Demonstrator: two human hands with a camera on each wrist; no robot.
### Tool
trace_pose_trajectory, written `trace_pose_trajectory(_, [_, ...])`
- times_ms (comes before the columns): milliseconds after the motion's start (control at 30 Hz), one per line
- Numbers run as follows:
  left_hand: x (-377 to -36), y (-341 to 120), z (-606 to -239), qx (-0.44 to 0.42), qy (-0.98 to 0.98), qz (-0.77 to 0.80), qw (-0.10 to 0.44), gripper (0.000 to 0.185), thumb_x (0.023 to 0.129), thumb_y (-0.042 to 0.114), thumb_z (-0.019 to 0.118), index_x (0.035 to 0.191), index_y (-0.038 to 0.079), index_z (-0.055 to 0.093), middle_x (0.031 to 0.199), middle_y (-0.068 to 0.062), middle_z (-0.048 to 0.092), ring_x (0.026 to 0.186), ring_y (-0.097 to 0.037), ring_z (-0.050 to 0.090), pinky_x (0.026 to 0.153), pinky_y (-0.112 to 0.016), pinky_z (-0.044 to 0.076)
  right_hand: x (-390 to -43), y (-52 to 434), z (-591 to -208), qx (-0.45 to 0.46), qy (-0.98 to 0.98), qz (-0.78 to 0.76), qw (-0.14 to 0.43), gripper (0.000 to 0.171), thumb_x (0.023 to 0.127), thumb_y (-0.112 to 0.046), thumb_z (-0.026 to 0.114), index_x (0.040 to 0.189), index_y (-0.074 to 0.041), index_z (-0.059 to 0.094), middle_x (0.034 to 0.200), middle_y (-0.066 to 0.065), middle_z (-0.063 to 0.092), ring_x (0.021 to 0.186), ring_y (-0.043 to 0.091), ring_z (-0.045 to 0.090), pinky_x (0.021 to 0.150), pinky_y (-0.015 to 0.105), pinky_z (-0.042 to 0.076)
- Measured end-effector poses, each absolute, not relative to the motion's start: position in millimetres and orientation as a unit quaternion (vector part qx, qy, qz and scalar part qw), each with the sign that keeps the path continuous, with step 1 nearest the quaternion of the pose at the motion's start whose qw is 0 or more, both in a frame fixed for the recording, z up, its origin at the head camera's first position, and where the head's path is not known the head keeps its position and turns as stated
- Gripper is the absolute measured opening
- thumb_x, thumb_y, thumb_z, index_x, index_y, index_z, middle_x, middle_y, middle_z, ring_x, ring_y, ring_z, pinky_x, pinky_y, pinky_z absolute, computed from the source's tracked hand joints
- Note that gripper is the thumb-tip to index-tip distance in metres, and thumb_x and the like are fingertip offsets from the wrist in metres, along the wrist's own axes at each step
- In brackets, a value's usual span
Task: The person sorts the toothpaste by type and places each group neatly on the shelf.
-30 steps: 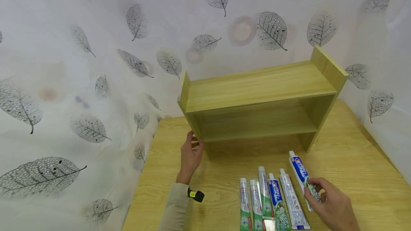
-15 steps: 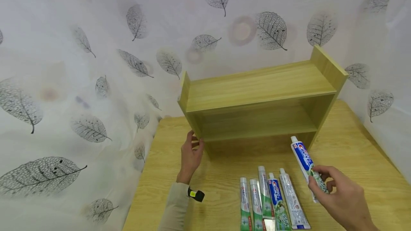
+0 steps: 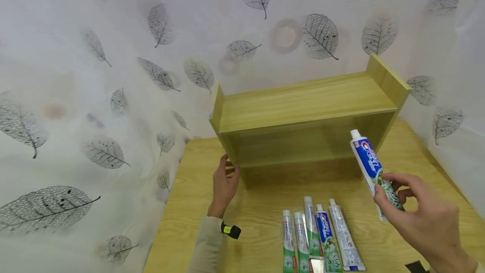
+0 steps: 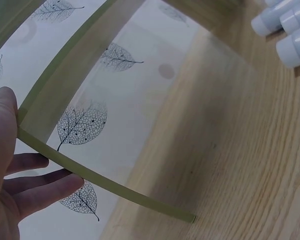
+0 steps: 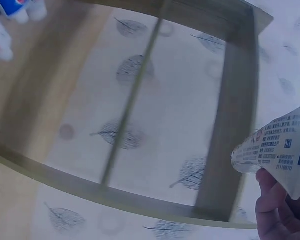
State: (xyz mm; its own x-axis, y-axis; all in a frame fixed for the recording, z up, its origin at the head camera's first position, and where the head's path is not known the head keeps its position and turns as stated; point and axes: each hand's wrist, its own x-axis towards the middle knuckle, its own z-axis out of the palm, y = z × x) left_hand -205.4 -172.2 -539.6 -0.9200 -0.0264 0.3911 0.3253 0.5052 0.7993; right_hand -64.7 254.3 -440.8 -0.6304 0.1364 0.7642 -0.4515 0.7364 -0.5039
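Note:
My right hand (image 3: 424, 218) pinches a blue and white toothpaste tube (image 3: 373, 172) by its lower end, cap up, in front of the right side of the wooden shelf unit (image 3: 307, 117). In the right wrist view the tube's crimped end (image 5: 282, 150) shows above my fingers (image 5: 277, 210). My left hand (image 3: 224, 184) grips the shelf's left side panel (image 4: 60, 90) near its bottom, thumb on the front face and fingers behind. Several more toothpaste tubes (image 3: 318, 235) lie side by side on the table, caps toward the shelf.
The shelf stands on a light wooden table (image 3: 197, 205) against a white leaf-patterned backdrop (image 3: 113, 75) that also closes in the right side. A black band (image 3: 231, 231) sits on my left wrist. The shelf's two levels hold nothing.
My right hand has lifted the blue tube off the table and carried it up and to the right, toward the shelf's right end. The left hand has stayed on the side panel.

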Motion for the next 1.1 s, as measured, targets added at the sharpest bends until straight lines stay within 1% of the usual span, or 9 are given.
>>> trace_pose_trajectory(100, [-205.9,-173.3,-538.6,-0.089,-0.847,-0.492,0.182,0.043,0.108,0.014,0.064,0.151,0.014,0.058,0.110,-0.023,0.074,0.097,-0.040,0.082,0.072,-0.039,0.071,-72.7,253.3,-424.2,0.112,-0.809,0.351,0.457,0.070,0.095,-0.061,0.068,0.098,0.008,0.079,0.087,-0.007,0.074,0.078,-0.027,0.048,0.068,-0.004,0.035])
trace_pose_trajectory(133, [-206.0,-173.6,-538.6,-0.090,-0.846,-0.493,0.182,0.043,0.108,0.014,0.064,0.151,0.014,0.058,0.110,-0.022,0.075,0.097,-0.040,0.082,0.072,-0.039,0.071,-75.2,252.5,-418.5,0.118,-0.802,0.354,0.466,0.073,0.096,-0.062,0.067,0.098,0.011,0.078,0.084,0.002,0.076,0.081,-0.027,0.048,0.073,-0.005,0.036])
trace_pose_trajectory(200, [-206.0,-174.0,-539.0,-0.091,-0.846,-0.494,0.181,0.043,0.108,0.015,0.064,0.151,0.014,0.058,0.110,-0.021,0.075,0.097,-0.040,0.083,0.073,-0.038,0.071,-80.6,250.9,-408.1,0.130,-0.789,0.359,0.481,0.073,0.097,-0.058,0.068,0.098,0.014,0.077,0.082,0.022,0.074,0.085,-0.027,0.049,0.078,-0.006,0.036])
trace_pose_trajectory(233, [-205.8,-174.0,-539.3,-0.090,-0.846,-0.493,0.181,0.043,0.108,0.015,0.064,0.151,0.014,0.058,0.110,-0.020,0.075,0.097,-0.039,0.083,0.073,-0.038,0.071,-82.8,250.3,-403.2,0.133,-0.788,0.358,0.483,0.073,0.097,-0.057,0.068,0.098,0.014,0.077,0.082,0.029,0.072,0.087,-0.027,0.049,0.079,-0.006,0.037])
trace_pose_trajectory(300, [-205.0,-174.0,-540.5,-0.087,-0.848,-0.490,0.182,0.042,0.108,0.014,0.064,0.150,0.013,0.058,0.110,-0.019,0.076,0.097,-0.039,0.083,0.074,-0.037,0.071,-86.9,248.7,-396.1,0.138,-0.784,0.365,0.483,0.070,0.097,-0.054,0.069,0.100,0.016,0.077,0.086,0.034,0.072,0.091,-0.027,0.049,0.084,-0.006,0.040])
trace_pose_trajectory(500, [-203.3,-173.2,-542.8,-0.083,-0.850,-0.486,0.185,0.042,0.107,0.012,0.064,0.149,0.010,0.059,0.109,-0.021,0.075,0.096,-0.040,0.083,0.074,-0.039,0.071,-102.9,239.8,-385.9,0.151,-0.779,0.364,0.488,0.055,0.091,-0.041,0.072,0.100,0.012,0.079,0.086,0.029,0.076,0.087,-0.026,0.050,0.079,-0.005,0.038])
trace_pose_trajectory(667, [-204.2,-172.7,-540.3,-0.085,-0.849,-0.491,0.176,0.044,0.108,0.014,0.064,0.152,0.013,0.057,0.112,-0.021,0.075,0.098,-0.042,0.082,0.075,-0.039,0.071,-119.4,238.1,-377.1,0.156,-0.790,0.347,0.481,0.049,0.087,-0.036,0.072,0.102,0.010,0.079,0.086,0.025,0.078,0.082,-0.024,0.049,0.068,-0.002,0.035])
trace_pose_trajectory(900, [-203.0,-172.8,-537.8,-0.075,-0.848,-0.501,0.157,0.046,0.110,0.018,0.062,0.155,0.015,0.055,0.116,-0.022,0.073,0.104,-0.043,0.081,0.076,-0.038,0.071,-146.2,240.7,-362.4,0.160,-0.806,0.354,0.446,0.036,0.086,-0.017,0.076,0.110,0.009,0.077,0.092,0.025,0.079,0.081,-0.026,0.048,0.075,-0.003,0.039])
trace_pose_trajectory(1100, [-203.9,-172.9,-540.4,-0.075,-0.851,-0.493,0.165,0.045,0.109,0.017,0.062,0.154,0.015,0.056,0.115,-0.022,0.074,0.102,-0.041,0.082,0.074,-0.038,0.071,-166.9,246.6,-357.1,0.158,-0.813,0.355,0.433,0.030,0.084,-0.009,0.076,0.107,0.010,0.077,0.085,0.026,0.077,0.073,-0.023,0.046,0.070,-0.002,0.037])
